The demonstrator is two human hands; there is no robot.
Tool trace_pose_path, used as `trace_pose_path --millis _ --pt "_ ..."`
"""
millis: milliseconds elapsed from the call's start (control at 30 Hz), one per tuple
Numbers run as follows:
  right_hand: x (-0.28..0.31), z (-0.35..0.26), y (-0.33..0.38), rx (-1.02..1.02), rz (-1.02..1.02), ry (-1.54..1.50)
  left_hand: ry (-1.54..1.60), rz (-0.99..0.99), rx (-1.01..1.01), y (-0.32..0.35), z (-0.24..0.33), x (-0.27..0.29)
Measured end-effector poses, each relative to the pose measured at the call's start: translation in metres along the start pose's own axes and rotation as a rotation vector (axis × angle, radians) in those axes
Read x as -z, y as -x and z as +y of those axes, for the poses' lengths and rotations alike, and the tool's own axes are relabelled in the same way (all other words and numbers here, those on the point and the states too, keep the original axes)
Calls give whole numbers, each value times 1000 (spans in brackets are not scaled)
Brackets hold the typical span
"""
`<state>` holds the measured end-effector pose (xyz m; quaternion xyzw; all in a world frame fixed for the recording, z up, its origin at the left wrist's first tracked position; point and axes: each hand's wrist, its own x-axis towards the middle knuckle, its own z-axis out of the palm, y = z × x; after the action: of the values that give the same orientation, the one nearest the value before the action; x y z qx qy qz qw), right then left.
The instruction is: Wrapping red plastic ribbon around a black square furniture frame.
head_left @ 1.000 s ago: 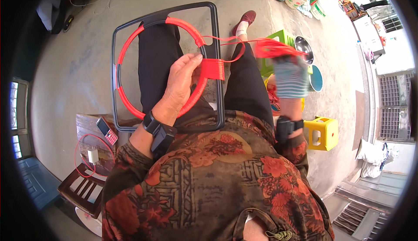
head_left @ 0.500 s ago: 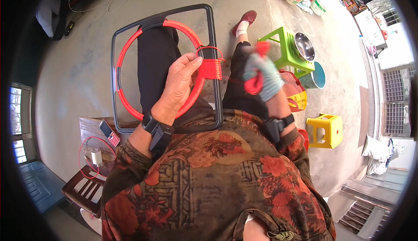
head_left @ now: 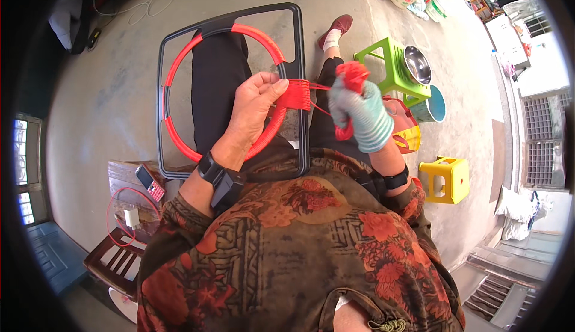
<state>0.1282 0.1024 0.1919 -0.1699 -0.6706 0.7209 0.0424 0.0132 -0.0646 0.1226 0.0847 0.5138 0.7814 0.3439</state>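
Observation:
A black rectangular frame point(head_left: 302, 44) with a ring inside it rests across my lap. Red cord point(head_left: 260, 36) is wound round much of the ring, with bare black stretches between. At the right side a flat band of red cord point(head_left: 296, 95) spans from ring to outer frame. My bare left hand point(head_left: 254, 105) pinches the ring and the band's left edge, thumb on top. Wearing a striped light-blue glove, my right hand point(head_left: 362, 113) is closed round a bundle of red cord point(head_left: 353, 75), right of the frame. Strands run taut from the bundle to the band.
On the right stand a green stool point(head_left: 392, 62) with a metal bowl point(head_left: 417, 65), a blue bucket point(head_left: 435, 104), a red-yellow bag point(head_left: 406, 131) and a yellow stool point(head_left: 446, 180). At left, a phone point(head_left: 150, 182) and a white charger point(head_left: 132, 217) lie on a wooden surface.
The loose loop of cord above the band has been drawn out to the right into straight strands. The frame and my left hand have shifted slightly right.

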Motion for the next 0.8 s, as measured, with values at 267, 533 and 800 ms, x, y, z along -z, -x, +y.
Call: trace_pose_path --millis 267,533,800 --pt "143 71 1 25 418 -839 250 5 70 -2 -5 9" --pt "225 97 53 151 921 -648 231 30 107 -4 -6 8" --pt "50 55 -11 152 -395 681 42 11 82 -8 -14 6"
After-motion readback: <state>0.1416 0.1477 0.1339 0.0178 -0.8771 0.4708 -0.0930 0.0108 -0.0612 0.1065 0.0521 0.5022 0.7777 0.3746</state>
